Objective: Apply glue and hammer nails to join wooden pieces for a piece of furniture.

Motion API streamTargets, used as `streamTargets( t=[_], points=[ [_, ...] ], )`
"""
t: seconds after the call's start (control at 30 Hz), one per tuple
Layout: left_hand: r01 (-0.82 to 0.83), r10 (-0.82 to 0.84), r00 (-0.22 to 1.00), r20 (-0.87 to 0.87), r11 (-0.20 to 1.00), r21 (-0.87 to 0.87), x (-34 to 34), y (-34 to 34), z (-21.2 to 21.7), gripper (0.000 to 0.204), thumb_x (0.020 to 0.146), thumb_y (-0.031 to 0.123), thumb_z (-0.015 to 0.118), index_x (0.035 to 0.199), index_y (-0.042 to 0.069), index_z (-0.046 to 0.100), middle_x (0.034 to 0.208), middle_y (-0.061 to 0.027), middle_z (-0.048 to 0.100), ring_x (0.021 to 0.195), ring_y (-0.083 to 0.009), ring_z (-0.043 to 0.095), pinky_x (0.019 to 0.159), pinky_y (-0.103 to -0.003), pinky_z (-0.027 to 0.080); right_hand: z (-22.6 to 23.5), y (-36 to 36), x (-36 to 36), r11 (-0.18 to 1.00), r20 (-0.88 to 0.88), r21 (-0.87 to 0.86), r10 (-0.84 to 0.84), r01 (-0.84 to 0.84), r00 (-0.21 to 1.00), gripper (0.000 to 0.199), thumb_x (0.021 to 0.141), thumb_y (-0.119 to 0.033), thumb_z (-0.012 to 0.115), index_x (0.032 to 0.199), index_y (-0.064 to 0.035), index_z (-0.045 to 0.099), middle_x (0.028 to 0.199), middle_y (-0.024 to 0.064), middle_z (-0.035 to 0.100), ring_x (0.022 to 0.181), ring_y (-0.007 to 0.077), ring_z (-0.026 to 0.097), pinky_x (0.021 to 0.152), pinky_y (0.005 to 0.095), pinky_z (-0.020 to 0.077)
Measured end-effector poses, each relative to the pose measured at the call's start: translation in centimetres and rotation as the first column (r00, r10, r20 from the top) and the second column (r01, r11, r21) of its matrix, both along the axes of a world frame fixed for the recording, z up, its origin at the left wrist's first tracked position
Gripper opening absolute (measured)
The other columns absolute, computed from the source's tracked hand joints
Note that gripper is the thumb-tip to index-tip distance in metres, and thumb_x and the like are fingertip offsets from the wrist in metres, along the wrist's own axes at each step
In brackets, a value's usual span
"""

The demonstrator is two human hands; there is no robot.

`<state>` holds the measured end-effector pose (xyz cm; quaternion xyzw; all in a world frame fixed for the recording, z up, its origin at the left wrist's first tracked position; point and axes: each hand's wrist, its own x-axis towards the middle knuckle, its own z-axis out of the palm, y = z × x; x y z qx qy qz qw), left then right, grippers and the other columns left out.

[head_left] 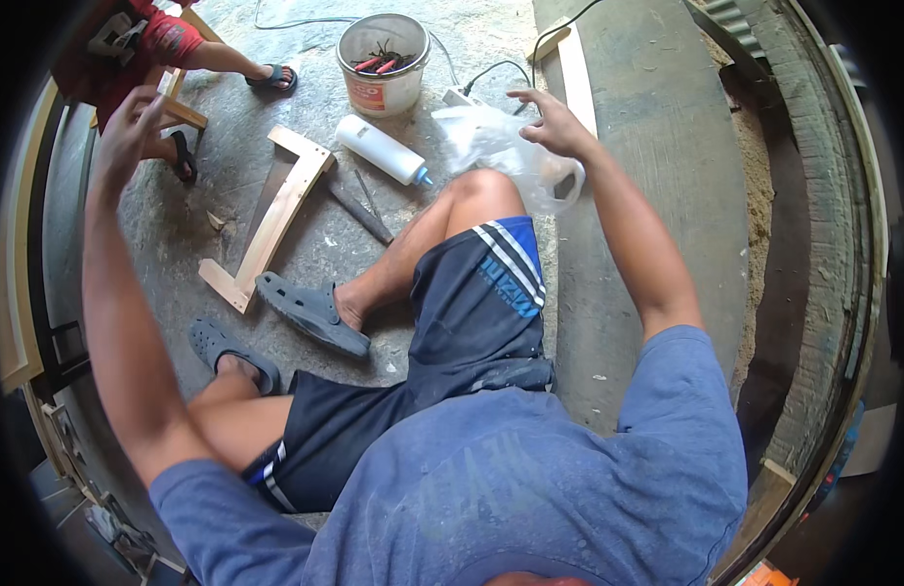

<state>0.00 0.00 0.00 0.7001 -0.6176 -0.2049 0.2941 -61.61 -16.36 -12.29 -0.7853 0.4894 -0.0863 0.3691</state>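
Left hand [128, 125]: raised, fingers loosely spread, empty. Wooden U-frame [273, 217], white glue bottle [382, 148]: on concrete floor [306, 244]. Right hand [553, 125]: half-open, pinching clear plastic bag [496, 146] above knee; grip at bag mouth judged steadier.

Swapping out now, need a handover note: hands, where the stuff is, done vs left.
Right hand: reaching forward, fingers spread over the clear plastic bag beside the raised knee; touching it, grip not clear.
Left hand: raised out to the left, open, holding nothing.
On the concrete floor: U-shaped wooden frame, white glue bottle lying on its side, dark bar next to the frame, white bucket of tools, power strip.
Another person sits upper left.
Done: frame pieces look joined on three sides.
Left: cannot tell from this view.
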Motion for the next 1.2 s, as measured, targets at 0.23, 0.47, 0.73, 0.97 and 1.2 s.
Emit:
streamTargets(
  t=[0.23, 0.47, 0.73, 0.97, 1.2],
  points=[
    [-0.184, 0.092, 0.971, 0.220, 0.875, 0.447, 2.0, 15.3, -4.0, 0.018, 0.088, 0.013, 0.060, 0.099, 0.000, 0.055, 0.079, -0.0080, 0.059, 0.074, -0.0144, 0.055, 0.070, -0.030, 0.046, -4.4, 0.2, -1.9, 0.980, 0.175, 0.178, 0.060, -0.091, 0.983, 0.020, 0.076, -0.001, 0.053, 0.089, 0.0017, 0.067, 0.080, 0.0130, 0.070, 0.073, 0.0200, 0.068, 0.069, 0.0327, 0.0547],
    [-0.299, 0.458, 0.888, -0.042, 0.643, 0.705, 1.7, 26.7, -9.8, 0.030, 0.091, 0.019, 0.059, 0.117, 0.005, 0.053, 0.087, -0.0028, 0.058, 0.070, -0.0095, 0.054, 0.061, -0.024, 0.042, -12.3, -0.3, 0.7, 0.920, -0.529, 0.127, 0.379, -0.370, 0.759, 0.033, 0.078, -0.020, 0.064, 0.106, -0.0026, 0.068, 0.110, 0.0191, 0.066, 0.101, 0.0340, 0.064, 0.088, 0.0402, 0.0500],
    [-0.406, 0.587, 0.805, -0.081, 0.646, 0.647, 2.9, 28.3, -10.5, 0.032, 0.092, 0.022, 0.059, 0.120, 0.007, 0.053, 0.094, -0.0033, 0.058, 0.075, -0.0100, 0.054, 0.064, -0.023, 0.043, -18.4, 0.5, -2.2, 0.938, -0.563, 0.256, 0.343, -0.235, 0.752, 0.037, 0.078, -0.026, 0.067, 0.108, -0.0027, 0.067, 0.114, 0.0208, 0.064, 0.102, 0.0336, 0.064, 0.087, 0.0405, 0.0499],
    [-0.390, 0.546, 0.835, -0.061, 0.668, 0.633, 2.1, 26.5, -10.1, 0.036, 0.091, 0.026, 0.059, 0.121, 0.006, 0.053, 0.102, -0.0052, 0.060, 0.082, -0.0127, 0.057, 0.070, -0.026, 0.045, -21.1, 3.8, -2.9, 0.937, -0.596, 0.285, 0.338, -0.202, 0.728, 0.036, 0.079, -0.025, 0.067, 0.107, -0.0028, 0.067, 0.113, 0.0204, 0.065, 0.101, 0.0330, 0.064, 0.086, 0.0402, 0.0501],
    [-0.427, 0.547, 0.837, -0.020, 0.675, 0.602, 0.6, 24.1, -9.1, 0.037, 0.091, 0.028, 0.060, 0.121, 0.007, 0.054, 0.102, -0.0051, 0.061, 0.085, -0.0133, 0.056, 0.075, -0.027, 0.045, -21.3, 5.4, -4.5, 0.949, -0.576, 0.277, 0.290, -0.151, 0.764, 0.035, 0.079, -0.025, 0.067, 0.107, -0.0029, 0.067, 0.112, 0.0200, 0.065, 0.100, 0.0324, 0.065, 0.085, 0.0398, 0.0503]
  ],
)
